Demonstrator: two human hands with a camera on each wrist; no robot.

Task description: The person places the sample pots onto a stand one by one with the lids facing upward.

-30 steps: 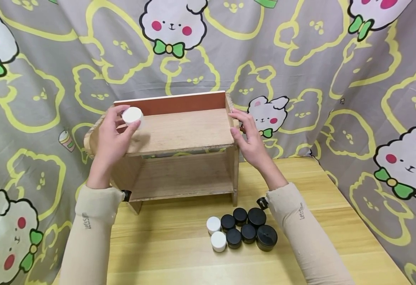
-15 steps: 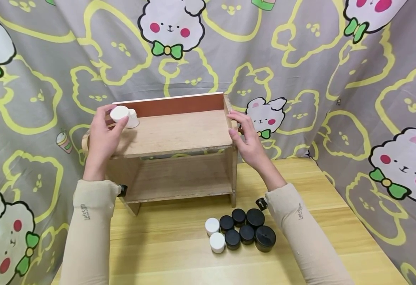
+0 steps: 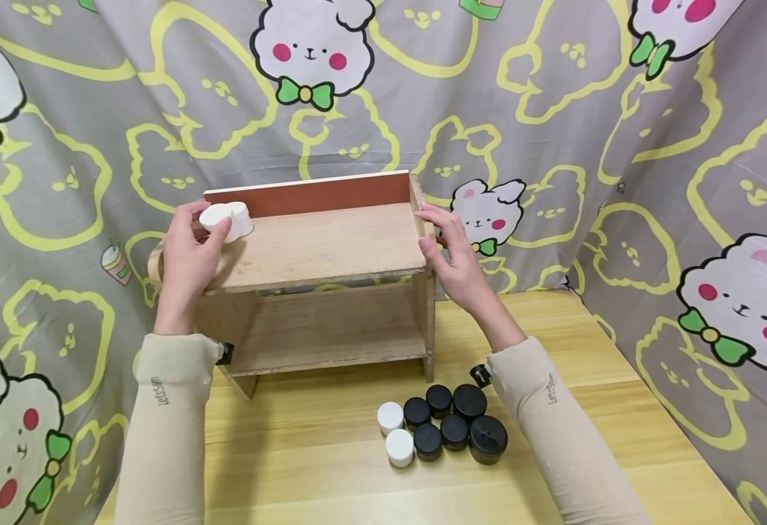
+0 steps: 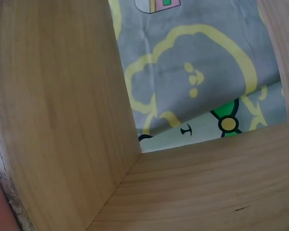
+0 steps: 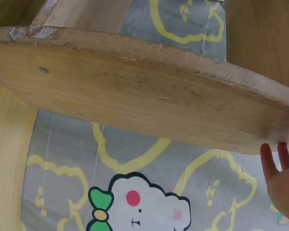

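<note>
A white round jar (image 3: 216,216) is pinched between the thumb and fingers of my left hand (image 3: 189,251). It stands at the left end of the top board of a small wooden shelf (image 3: 331,240), right beside a second white jar (image 3: 243,219). At the shelf's other end, my right hand (image 3: 457,262) holds the right side panel (image 3: 418,197), thumb and index finger at its edge. In the right wrist view, two fingers (image 5: 269,161) touch the panel's outer face. The left wrist view mostly shows bare boards; the jars are hidden there.
On the table (image 3: 318,467), in front of the shelf, two white jars (image 3: 399,446) stand beside several black jars (image 3: 428,441) of different sizes. Below the top board is a lower board (image 3: 331,332). A patterned curtain (image 3: 357,138) hangs behind and at both sides.
My left hand has moved left and then down, bringing its white jar onto the top board beside the other one, which has come into clear view. The right hand stays on the side panel.
</note>
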